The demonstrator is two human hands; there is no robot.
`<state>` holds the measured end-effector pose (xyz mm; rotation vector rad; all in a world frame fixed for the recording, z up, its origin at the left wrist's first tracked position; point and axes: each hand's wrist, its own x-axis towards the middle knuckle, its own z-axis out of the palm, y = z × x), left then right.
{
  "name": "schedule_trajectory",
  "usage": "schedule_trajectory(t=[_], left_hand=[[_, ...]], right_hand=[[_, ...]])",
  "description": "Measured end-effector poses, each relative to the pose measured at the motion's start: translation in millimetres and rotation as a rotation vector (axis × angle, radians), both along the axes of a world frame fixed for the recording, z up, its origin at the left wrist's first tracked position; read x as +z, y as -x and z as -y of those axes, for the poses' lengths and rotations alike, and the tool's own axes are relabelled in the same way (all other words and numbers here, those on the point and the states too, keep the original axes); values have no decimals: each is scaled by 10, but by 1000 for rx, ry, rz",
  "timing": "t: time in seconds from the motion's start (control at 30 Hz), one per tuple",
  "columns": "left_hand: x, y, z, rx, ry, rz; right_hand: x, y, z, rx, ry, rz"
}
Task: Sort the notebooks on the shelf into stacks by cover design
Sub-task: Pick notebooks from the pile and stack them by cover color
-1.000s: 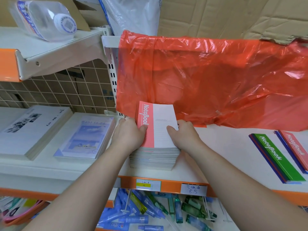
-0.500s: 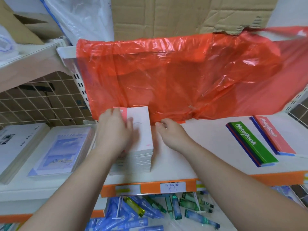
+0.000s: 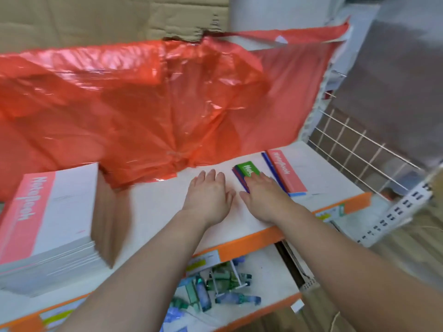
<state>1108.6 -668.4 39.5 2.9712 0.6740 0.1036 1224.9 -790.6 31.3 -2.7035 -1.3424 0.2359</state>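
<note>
Head view: left hand (image 3: 208, 195) and right hand (image 3: 266, 197), off the pink stack (image 3: 48, 212) now, lie flat; right touches green notebook (image 3: 249, 168).

White, orange-edged shelf (image 3: 155, 207) with tall pink notebook stack (image 3: 48, 224), green-topped stack (image 3: 249, 170), pink-topped stack (image 3: 285, 173)

- Left hand (image 3: 208, 196) — bare, with a broad back and short fingers.
- Right hand (image 3: 265, 200) — bare too, its outline slightly blurred.
- Left forearm (image 3: 134, 271) and right forearm (image 3: 347, 259) — uncovered skin all the way to the picture's lower edge.
</note>
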Motion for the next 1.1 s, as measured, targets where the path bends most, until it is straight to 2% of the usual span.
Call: schedule_trajectory(t=[0.2, 0.57, 0.77, 1.1], left_hand=[[-134, -435, 285, -51, 42, -4], [-147, -813, 341, -98, 90, -54], [-166, -779, 286, -109, 118, -64], [-292, -675, 126, -103, 133, -86]], right_hand=[[-137, -336, 401, -99, -2, -46], [-210, -620, 533, -183, -26, -15], [-256, -692, 501, -390, 81, -38], [-171, -717, 526, -370, 118, 36]])
